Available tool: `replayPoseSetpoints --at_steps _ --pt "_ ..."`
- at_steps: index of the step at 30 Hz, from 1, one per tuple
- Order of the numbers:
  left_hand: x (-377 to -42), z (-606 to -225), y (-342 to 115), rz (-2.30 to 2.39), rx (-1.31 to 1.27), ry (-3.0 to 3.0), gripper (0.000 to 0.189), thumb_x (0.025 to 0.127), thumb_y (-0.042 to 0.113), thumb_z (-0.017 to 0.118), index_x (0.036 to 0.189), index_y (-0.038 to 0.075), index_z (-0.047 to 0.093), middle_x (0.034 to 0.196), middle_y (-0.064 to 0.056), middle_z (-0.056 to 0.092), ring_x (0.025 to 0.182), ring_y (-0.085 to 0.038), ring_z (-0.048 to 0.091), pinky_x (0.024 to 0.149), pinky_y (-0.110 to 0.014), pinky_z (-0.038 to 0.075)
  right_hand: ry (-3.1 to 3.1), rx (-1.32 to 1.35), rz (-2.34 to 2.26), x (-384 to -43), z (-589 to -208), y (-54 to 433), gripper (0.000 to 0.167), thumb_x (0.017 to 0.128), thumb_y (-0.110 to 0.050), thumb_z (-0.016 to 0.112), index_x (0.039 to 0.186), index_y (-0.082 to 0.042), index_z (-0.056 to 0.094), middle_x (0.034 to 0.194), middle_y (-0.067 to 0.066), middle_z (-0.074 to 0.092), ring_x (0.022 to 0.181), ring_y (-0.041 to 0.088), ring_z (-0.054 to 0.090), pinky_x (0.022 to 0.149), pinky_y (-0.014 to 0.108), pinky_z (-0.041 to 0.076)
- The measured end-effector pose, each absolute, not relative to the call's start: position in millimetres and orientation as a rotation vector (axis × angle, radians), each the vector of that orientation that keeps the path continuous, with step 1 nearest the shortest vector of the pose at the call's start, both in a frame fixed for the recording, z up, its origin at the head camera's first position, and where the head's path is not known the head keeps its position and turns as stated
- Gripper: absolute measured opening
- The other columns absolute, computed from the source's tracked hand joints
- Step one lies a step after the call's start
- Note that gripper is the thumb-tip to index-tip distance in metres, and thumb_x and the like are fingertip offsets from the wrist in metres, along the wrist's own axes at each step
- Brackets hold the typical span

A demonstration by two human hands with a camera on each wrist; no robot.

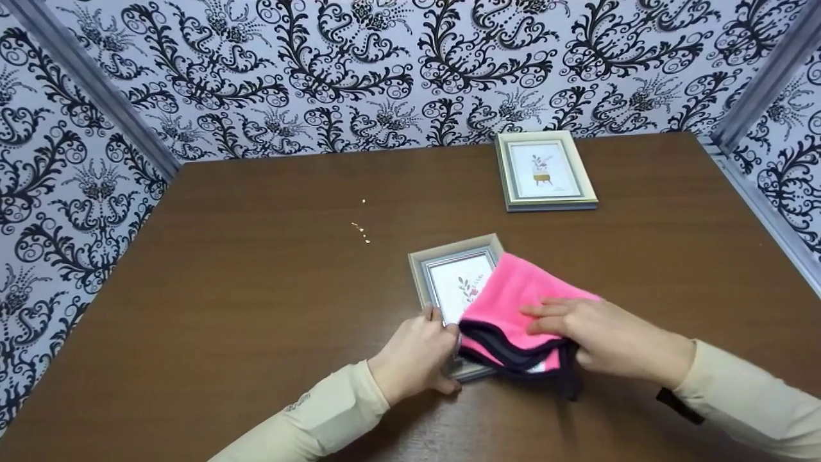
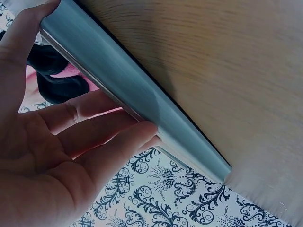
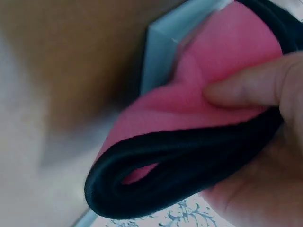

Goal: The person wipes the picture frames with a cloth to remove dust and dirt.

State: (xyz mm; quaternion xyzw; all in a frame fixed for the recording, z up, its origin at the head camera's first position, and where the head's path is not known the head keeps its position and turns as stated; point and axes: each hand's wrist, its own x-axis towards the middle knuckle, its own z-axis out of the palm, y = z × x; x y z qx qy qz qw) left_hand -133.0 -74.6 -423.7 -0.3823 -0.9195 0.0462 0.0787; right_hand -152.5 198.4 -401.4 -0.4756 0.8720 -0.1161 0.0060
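Observation:
A picture frame (image 1: 454, 249) with a pale border and a plant print lies tilted on the brown table. My left hand (image 1: 417, 351) grips its left side, with the thumb at the near corner; the left wrist view shows the fingers along the frame's silvery side (image 2: 118, 71). Over the frame's right part lies a folded pink cloth (image 1: 513, 289) with black edging, hiding part of the print. My right hand (image 1: 606, 337) holds this cloth against the frame. In the right wrist view, fingers press into the pink fabric (image 3: 199, 104) beside a frame corner (image 3: 161, 56).
A second picture frame (image 1: 545, 170), showing a plant in a yellow pot, lies at the back right of the table (image 1: 256, 276). Several small pale crumbs (image 1: 361, 230) lie left of centre. Walls (image 1: 359, 70) with black scroll patterns enclose the back and sides.

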Motion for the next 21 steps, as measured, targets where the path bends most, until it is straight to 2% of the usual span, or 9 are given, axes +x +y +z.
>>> replayPoseSetpoints --at_steps 5,8,12,18,21 --pt "-132.0 -424.9 -76.3 0.139 -1.14 -2.73 0.055 0.058 0.055 0.085 0.08 0.01 0.061 0.081 -0.009 0.061 0.083 -0.025 0.059 0.058 -0.029 0.056 2.855 -1.331 -0.373 -153.6 -411.2 181.0 0.053 0.071 0.009 0.065 0.123 0.002 0.063 0.135 0.023 0.052 0.12 0.044 0.051 0.094 0.055 0.043" --pt "-132.0 -424.9 -75.8 0.168 -1.138 -2.726 0.056 0.058 0.054 0.085 0.079 0.01 0.058 0.091 -0.019 0.066 0.093 -0.034 0.064 0.062 -0.032 0.057 2.903 -1.264 -0.348 -164.6 -411.7 167.6 0.056 0.071 0.006 0.067 0.126 0.005 0.059 0.136 0.028 0.049 0.119 0.048 0.049 0.094 0.057 0.043" --pt "-131.5 -424.8 -74.5 0.187 -1.133 -2.747 0.056 0.058 0.053 0.085 0.079 0.009 0.057 0.102 -0.032 0.064 0.101 -0.042 0.063 0.067 -0.034 0.057 2.926 -1.125 -0.331 -188.3 -411.3 148.9 0.059 0.072 0.002 0.067 0.129 0.009 0.054 0.137 0.031 0.045 0.121 0.05 0.046 0.097 0.058 0.04" --pt "-130.7 -427.4 -75.4 0.18 -1.163 -2.705 0.054 0.058 0.053 0.084 0.078 0.01 0.057 0.091 -0.019 0.064 0.094 -0.034 0.062 0.065 -0.03 0.057 2.879 -0.972 -0.236 -217.2 -411.2 124.9 0.06 0.08 -0.003 0.065 0.133 0.016 0.044 0.14 0.039 0.035 0.126 0.057 0.035 0.104 0.06 0.03" --pt "-131.0 -426.7 -77.4 0.184 -1.187 -2.695 0.054 0.059 0.053 0.084 0.078 0.01 0.056 0.085 -0.013 0.059 0.09 -0.03 0.059 0.063 -0.028 0.056 2.866 -0.96 -0.217 -222.6 -407.4 117.0 0.056 0.082 -0.004 0.064 0.13 0.017 0.046 0.136 0.04 0.039 0.123 0.057 0.038 0.103 0.06 0.031"
